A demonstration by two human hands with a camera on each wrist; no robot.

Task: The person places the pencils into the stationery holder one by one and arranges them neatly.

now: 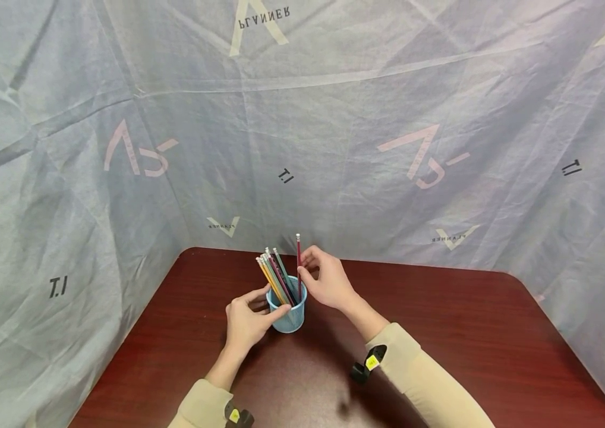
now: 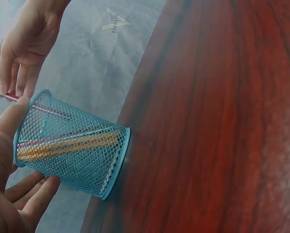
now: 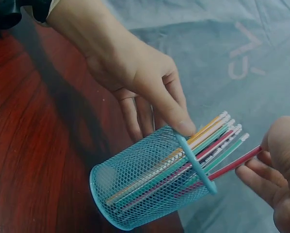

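A blue mesh pencil cup (image 1: 289, 318) stands on the dark red table (image 1: 441, 333) and holds several coloured pencils (image 1: 273, 273). My left hand (image 1: 269, 300) grips the cup, its thumb (image 3: 184, 127) over the rim and its fingers behind the wall. My right hand (image 1: 303, 266) pinches a red pencil (image 1: 298, 255) that stands upright with its lower end inside the cup. In the right wrist view the red pencil (image 3: 232, 166) sticks out past the rim of the cup (image 3: 145, 189) toward my right fingers (image 3: 261, 179). The left wrist view shows the cup (image 2: 72, 150) against my thumb (image 2: 9, 121).
A pale blue printed cloth (image 1: 334, 131) hangs close behind and around the table, meeting its far edge just beyond the cup. Bare tabletop stretches to the right and toward me. Both sleeves (image 1: 431, 380) are beige, each with a wrist-worn camera.
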